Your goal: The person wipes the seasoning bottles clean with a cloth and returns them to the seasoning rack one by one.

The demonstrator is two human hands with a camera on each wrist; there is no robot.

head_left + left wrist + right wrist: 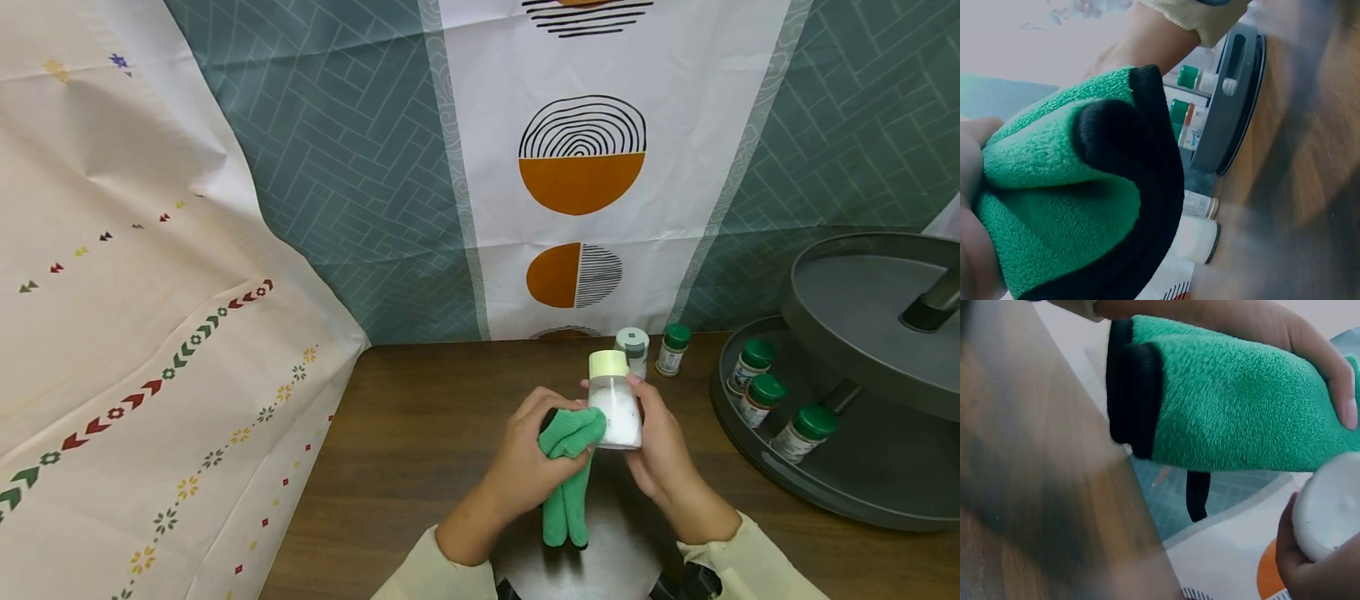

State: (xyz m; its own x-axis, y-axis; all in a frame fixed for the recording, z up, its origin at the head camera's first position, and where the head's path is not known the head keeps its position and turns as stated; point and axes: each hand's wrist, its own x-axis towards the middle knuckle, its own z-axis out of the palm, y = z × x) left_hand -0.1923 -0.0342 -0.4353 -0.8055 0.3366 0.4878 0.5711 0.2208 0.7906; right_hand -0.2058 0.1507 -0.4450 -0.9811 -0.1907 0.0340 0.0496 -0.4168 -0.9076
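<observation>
- Clear seasoning jar (619,417): held above the wooden table (420,417), pale-yellow lid (607,364) on and uppermost, long axis near upright, leaning slightly left.
- Right hand (663,454) grips it; left hand (525,458) holds a folded green cloth (573,433), apparently touching its side.
- Wiping looks under way; how much remains, I cannot tell.
- Behind: a white-capped jar (633,343) and a green-capped jar (672,350).
- Rightward: a two-tier tray (825,497), three green-capped spice jars on its lower tier.

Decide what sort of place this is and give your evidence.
Probably a kitchen or dining corner, perhaps staged: green-capped jars stand on a tiered tray, the table is wood-look, and patterned cloth hangs behind it.
</observation>
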